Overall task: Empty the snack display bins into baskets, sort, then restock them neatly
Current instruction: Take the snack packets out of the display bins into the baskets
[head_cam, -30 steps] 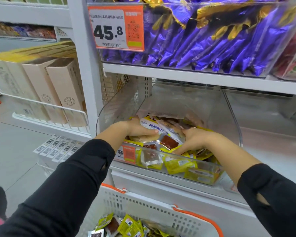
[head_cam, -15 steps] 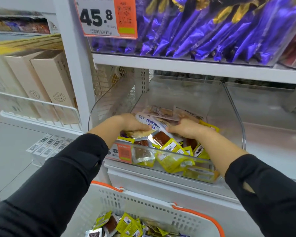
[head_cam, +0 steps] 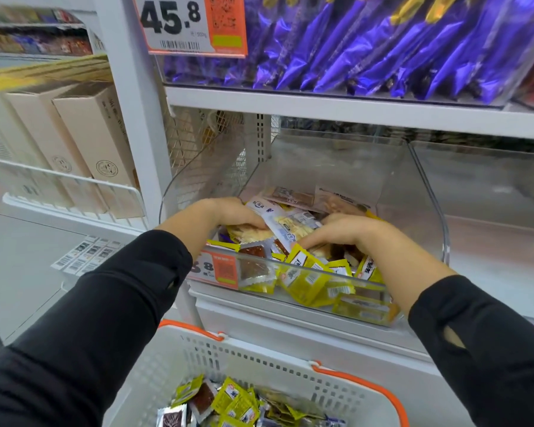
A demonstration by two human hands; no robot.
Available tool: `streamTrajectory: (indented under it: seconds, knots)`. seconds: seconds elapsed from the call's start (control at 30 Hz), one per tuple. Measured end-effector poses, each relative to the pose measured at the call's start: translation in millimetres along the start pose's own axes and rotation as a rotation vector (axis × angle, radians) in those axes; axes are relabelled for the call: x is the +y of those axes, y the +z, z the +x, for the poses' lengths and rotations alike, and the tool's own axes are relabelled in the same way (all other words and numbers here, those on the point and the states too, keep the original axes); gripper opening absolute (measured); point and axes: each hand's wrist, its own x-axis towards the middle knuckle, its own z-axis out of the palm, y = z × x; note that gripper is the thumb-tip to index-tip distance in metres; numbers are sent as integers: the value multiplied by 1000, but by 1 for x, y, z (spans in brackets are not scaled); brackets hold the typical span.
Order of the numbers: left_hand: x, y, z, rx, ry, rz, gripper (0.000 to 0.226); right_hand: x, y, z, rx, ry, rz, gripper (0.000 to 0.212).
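Note:
A clear plastic display bin (head_cam: 413, 192) on the lower shelf holds a heap of small snack packets (head_cam: 309, 275), mostly yellow with some silver and white ones. Both my hands are inside it. My left hand (head_cam: 235, 214) curls round the left side of a bunch of packets. My right hand (head_cam: 336, 232) curls round the right side of the same bunch, fingers dug into the pile. Below, a white basket (head_cam: 259, 362) with orange handles holds several of the same packets (head_cam: 228, 402).
A second clear bin (head_cam: 487, 186) stands to the right. The shelf above carries purple snack bags (head_cam: 367, 47) behind an orange price tag (head_cam: 195, 23). Beige cartons (head_cam: 96, 134) fill a wire rack at left, over grey floor.
Both hands have drawn closer together, gathering packets between them and lifting the bunch slightly. The view has dipped and moved nearer the bin.

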Motion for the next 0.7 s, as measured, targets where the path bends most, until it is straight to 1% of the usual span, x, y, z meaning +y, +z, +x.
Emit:
streamTrajectory:
  seconds: [0.03,0.07,0.1,0.13,0.17,0.2,0.27,0.3,0.33,0.37,0.43,0.5,0.57,0.6,0.63,0.67,0.7]
  knots:
    - [1,1,-1,0,17,-56,28,0,0,-2,-7,-8,31,36]
    - [1,1,-3,31,20,-140,21,0,1,-4,-16,-21,58,33]
    - [1,0,-3,94,8,-239,23,-1,2,-4,-24,-41,79,35]
    - [3,-1,-8,155,1,-342,23,-1,4,-4,-26,-61,95,43]
    - [2,-2,-9,168,12,-412,21,-1,5,-3,-20,-74,114,50]
    - [1,-4,-8,149,24,-446,23,-2,6,-3,-16,-83,138,52]
    - [3,-6,-12,31,51,-403,50,-3,6,-4,-9,-96,157,50]
    - [2,-6,-13,-51,75,-357,57,-3,6,-4,-1,-98,154,52]
    - [2,-5,-14,-118,85,-325,59,-3,5,-4,14,-97,151,58]
    - [1,-4,-12,-160,93,-289,59,-3,4,-3,21,-91,157,68]
    - [2,-4,-12,-195,108,-234,53,-2,3,-3,11,-82,160,85]
    - [2,-4,-11,-200,147,-237,53,-3,2,-4,-24,-92,172,88]
    - [1,-5,-12,-225,177,-278,65,-4,2,-5,-47,-103,196,83]
    - [1,-5,-14,-249,200,-287,65,-4,2,-5,-36,-116,199,71]
    - [2,-5,-17,-279,222,-274,63,-5,3,-6,-30,-138,199,54]
    - [3,-4,-19,-288,237,-246,58,-6,4,-8,-23,-164,194,43]
    - [5,-4,-23,-277,250,-204,52,-8,4,-10,-10,-189,176,42]
